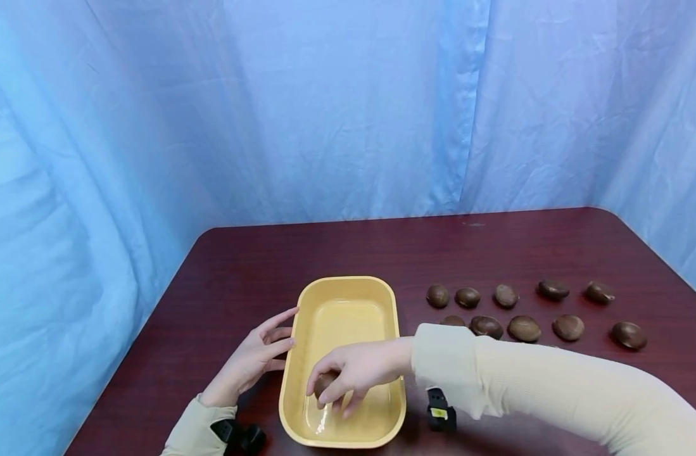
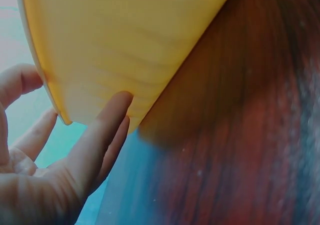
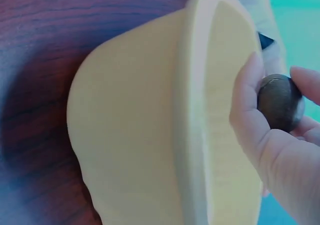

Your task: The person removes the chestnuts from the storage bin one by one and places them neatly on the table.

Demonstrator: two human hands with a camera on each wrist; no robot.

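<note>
A yellow rectangular tray (image 1: 297,415) with rounded corners stands near the front of the table. My right hand (image 1: 356,370) is over its near half, holding a smooth brown oval nut (image 3: 280,102) between thumb and fingers. In the head view, part of that nut shows between the fingertips. At the tray's left side is my left hand (image 1: 251,358), its fingers spread and fairly straight, with fingertips at the rim and outer wall. The left wrist view shows this left hand (image 2: 65,170) against the tray's yellow side (image 2: 130,40), grasping nothing else.
On the right of the dark red table (image 1: 256,266) lie several more brown nuts in rough rows, among them one nut (image 1: 437,296) nearest the tray and another (image 1: 629,335) far right. My right sleeve (image 1: 530,367) partly covers the front row. Blue curtains (image 1: 336,114) hang behind the table.
</note>
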